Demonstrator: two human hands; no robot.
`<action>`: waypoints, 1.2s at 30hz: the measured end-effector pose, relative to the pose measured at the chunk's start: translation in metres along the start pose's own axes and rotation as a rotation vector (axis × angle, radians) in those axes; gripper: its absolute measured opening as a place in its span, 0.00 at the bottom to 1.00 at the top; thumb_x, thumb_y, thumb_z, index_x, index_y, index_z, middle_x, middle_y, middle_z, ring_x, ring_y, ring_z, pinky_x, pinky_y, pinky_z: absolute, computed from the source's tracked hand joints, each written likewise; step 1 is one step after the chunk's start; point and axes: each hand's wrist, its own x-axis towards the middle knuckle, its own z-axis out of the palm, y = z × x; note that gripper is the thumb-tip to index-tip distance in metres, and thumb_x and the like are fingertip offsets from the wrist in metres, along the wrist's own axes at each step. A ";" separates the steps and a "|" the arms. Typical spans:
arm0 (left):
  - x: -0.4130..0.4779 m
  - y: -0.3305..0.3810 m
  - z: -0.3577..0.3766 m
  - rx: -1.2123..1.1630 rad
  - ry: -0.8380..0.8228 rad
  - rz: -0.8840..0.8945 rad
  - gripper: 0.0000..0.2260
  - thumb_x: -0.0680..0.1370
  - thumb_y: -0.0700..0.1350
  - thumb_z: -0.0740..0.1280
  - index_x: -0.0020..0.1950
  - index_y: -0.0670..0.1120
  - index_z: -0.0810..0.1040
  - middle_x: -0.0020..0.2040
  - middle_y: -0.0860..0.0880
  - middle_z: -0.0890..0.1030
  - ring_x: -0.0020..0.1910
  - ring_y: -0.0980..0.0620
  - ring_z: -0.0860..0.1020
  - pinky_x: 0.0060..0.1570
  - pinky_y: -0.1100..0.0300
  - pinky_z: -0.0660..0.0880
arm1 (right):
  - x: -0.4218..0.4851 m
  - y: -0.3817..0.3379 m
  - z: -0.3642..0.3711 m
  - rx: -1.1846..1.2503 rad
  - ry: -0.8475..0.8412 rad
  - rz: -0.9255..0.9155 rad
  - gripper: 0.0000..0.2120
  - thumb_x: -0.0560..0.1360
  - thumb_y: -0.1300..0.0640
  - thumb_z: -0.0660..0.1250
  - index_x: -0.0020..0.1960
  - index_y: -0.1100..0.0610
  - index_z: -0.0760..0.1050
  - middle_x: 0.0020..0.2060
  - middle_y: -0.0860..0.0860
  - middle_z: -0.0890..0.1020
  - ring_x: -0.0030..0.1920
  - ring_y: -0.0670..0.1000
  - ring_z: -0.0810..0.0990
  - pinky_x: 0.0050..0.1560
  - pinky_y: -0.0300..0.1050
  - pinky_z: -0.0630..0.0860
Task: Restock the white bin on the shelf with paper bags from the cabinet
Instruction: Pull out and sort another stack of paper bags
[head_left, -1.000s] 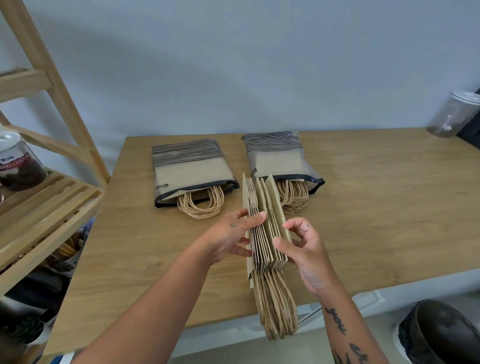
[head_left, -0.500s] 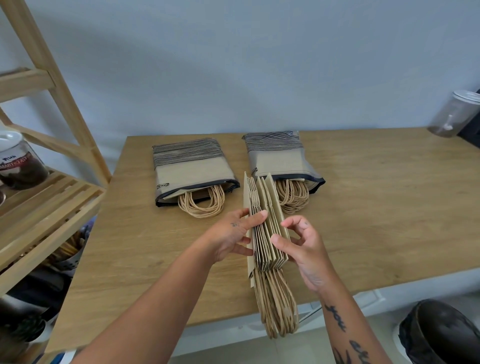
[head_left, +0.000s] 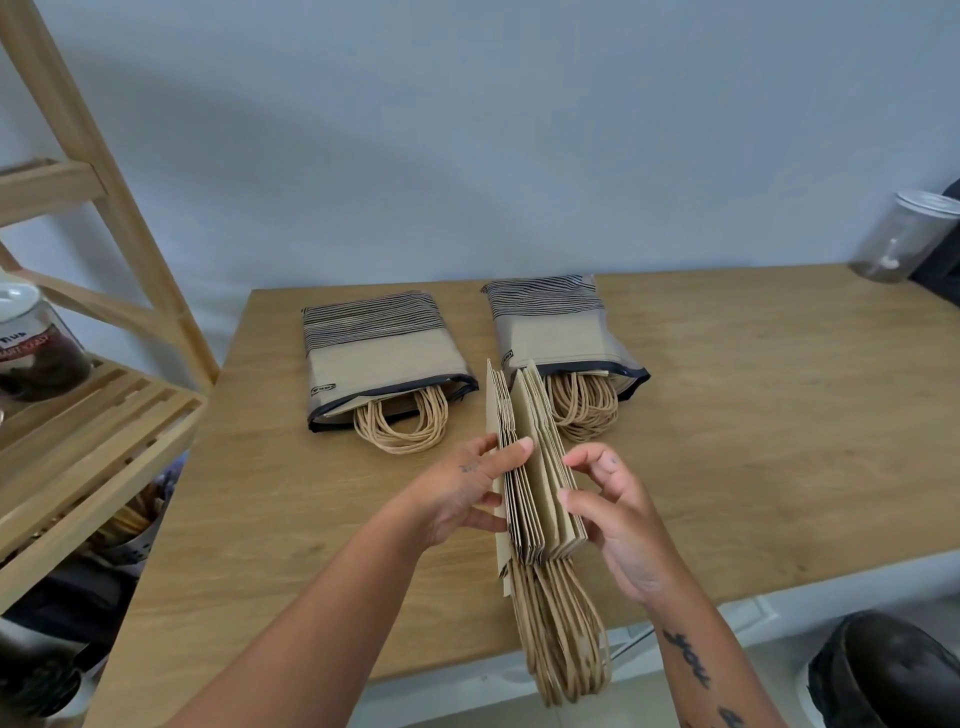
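Apparently the task is only at an early stage. A stack of paper bags (head_left: 540, 493) is held on its edge over the near part of the table (head_left: 753, 415), and its twisted handles hang past the table edge toward the person. The left hand (head_left: 457, 493) grips the stack from the left side, with the thumb laid across the upper edges. The right hand (head_left: 618, 525) holds the right side, thumb against the outer bag, fingers curled. So both hands are close together, clamped on the same stack, which fans open a little at the far end. Behind it, a left pack (head_left: 379, 358) and a right pack (head_left: 556, 332) lie flat, with more handles showing at their mouths. The white bin is not in view; only a wooden shelf (head_left: 78, 431) is seen at the left. I judge the bags are taken out, and carrying them to the bin is left to do.
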 end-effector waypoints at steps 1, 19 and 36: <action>0.000 -0.001 0.000 -0.003 0.007 0.000 0.32 0.71 0.59 0.69 0.71 0.47 0.66 0.67 0.43 0.73 0.62 0.40 0.73 0.40 0.56 0.80 | 0.000 0.001 0.000 -0.004 0.014 -0.016 0.12 0.67 0.65 0.66 0.44 0.49 0.76 0.46 0.50 0.77 0.45 0.48 0.74 0.47 0.44 0.71; 0.000 -0.002 -0.003 -0.037 -0.023 -0.003 0.29 0.72 0.58 0.67 0.70 0.48 0.67 0.66 0.44 0.73 0.60 0.43 0.74 0.43 0.54 0.79 | 0.000 0.001 0.009 -0.249 0.045 -0.105 0.12 0.62 0.50 0.73 0.42 0.50 0.74 0.32 0.43 0.77 0.27 0.38 0.71 0.31 0.29 0.65; 0.005 -0.004 -0.006 -0.051 -0.050 -0.016 0.31 0.69 0.60 0.68 0.69 0.48 0.70 0.68 0.43 0.72 0.64 0.39 0.71 0.44 0.53 0.79 | 0.001 0.002 0.004 -0.282 0.073 -0.073 0.13 0.65 0.56 0.76 0.44 0.51 0.74 0.31 0.37 0.78 0.29 0.34 0.72 0.35 0.35 0.62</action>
